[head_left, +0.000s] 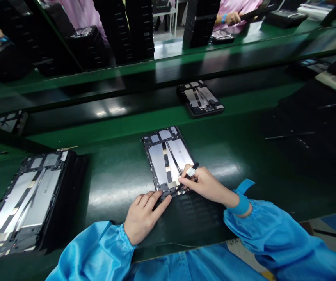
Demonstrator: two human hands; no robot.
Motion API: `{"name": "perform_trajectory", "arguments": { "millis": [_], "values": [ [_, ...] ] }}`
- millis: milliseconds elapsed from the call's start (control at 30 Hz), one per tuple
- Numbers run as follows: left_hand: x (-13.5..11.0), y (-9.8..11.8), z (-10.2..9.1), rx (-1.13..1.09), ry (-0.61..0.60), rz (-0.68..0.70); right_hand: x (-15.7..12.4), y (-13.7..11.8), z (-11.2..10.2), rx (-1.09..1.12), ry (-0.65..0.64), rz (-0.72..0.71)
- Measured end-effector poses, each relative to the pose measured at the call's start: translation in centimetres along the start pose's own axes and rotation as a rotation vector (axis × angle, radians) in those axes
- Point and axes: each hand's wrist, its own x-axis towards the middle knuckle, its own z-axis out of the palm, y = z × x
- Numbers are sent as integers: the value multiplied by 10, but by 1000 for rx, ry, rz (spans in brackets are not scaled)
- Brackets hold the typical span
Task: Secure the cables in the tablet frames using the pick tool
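Note:
An opened tablet [156,156] lies on the green bench in front of me, its silver inner plate, dark flat cables and black frame showing. My left hand [144,214] rests at its near left corner, fingers spread, with the fingertips touching the bottom edge. Over the tablet's near right part is my right hand [201,181], closed around a slim black pen-like tool [195,167] with white wrapping near its upper end. The tool slants down to the small parts along the near edge; its exact kind cannot be made out.
A stack of similar opened tablets [27,199] stands at left. Another tablet [201,98] sits on the ledge ahead. A dark mat [317,121] with thin tools lies at right. Tall black stacks [140,31] and a co-worker's hand [232,18] are across the bench.

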Motion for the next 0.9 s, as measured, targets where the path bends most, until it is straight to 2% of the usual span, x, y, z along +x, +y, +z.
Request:
{"name": "perform_trajectory", "arguments": {
  "millis": [233,433,500,600,667,767,833,900],
  "values": [
    [6,5,1,2,-23,-39,2,-1,0,-23,3,-30],
    [15,12,1,-5,-140,-91,0,4,2,-16,71,-50],
    [9,5,1,-89,-97,-64,1,11,2,65,181,-89],
    [1,-6,-2,-191,-19,-45,7,27,-1,259,547,-127],
    [5,-7,-4,-181,7,-61,14,38,-3,398,752,-117],
    [29,3,-2,-115,19,1,24,50,-6,498,882,-115],
    [51,11,5,-62,-27,74,28,55,-9,526,936,-109],
    [72,10,15,-10,-114,61,30,59,-11,542,976,-98]
  ]
}}
